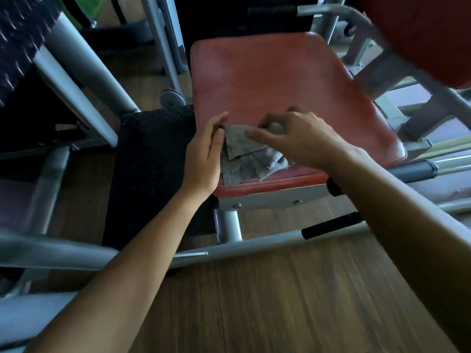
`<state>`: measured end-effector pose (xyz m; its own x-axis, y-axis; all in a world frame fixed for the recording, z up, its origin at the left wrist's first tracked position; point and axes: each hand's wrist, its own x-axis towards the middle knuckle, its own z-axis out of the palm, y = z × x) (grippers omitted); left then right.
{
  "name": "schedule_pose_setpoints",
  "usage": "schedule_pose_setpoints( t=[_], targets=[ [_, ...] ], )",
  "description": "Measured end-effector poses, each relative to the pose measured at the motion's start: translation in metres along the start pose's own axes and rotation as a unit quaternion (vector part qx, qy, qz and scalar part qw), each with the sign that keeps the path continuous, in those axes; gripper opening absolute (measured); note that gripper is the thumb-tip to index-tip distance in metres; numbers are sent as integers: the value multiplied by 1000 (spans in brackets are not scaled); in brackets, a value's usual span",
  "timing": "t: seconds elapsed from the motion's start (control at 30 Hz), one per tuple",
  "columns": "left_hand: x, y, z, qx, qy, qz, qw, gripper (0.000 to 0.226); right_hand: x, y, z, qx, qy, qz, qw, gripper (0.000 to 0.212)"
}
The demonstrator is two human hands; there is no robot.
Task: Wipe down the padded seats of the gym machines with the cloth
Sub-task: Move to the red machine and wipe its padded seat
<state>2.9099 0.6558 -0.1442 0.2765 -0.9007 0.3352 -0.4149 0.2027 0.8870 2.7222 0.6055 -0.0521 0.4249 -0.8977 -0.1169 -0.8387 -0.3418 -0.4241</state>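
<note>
A red padded seat (275,80) of a gym machine fills the middle of the head view. A crumpled grey cloth (244,159) lies on its near left corner. My left hand (204,154) stands edge-on at the cloth's left side, fingers straight, pinching the cloth's top corner with the thumb. My right hand (300,136) hovers over the cloth's right part, fingers curled and gripping a fold of it. Both forearms reach in from below.
Grey steel frame tubes (254,245) cross in front of the seat and on both sides. A black rubber mat (150,169) lies left of the seat. Another red pad (420,34) hangs at the upper right. The floor (280,301) is wood-look planks.
</note>
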Motion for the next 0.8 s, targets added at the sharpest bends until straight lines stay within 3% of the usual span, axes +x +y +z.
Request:
schedule_pose_setpoints(
  t=[0.13,0.4,0.67,0.8],
  targets=[
    [-2,-11,1,-40,37,45,997,38,5,-19,39,-51,90,3,995,88],
    [-4,-22,7,-121,108,92,982,41,-11,6,57,-32,249,-82,964,43],
    [-4,-23,9,-135,108,102,980,50,-94,23,138,15,404,-213,890,32],
    [-5,-21,9,-82,81,117,986,49,-108,50,179,89,477,-114,867,40]
  ],
)
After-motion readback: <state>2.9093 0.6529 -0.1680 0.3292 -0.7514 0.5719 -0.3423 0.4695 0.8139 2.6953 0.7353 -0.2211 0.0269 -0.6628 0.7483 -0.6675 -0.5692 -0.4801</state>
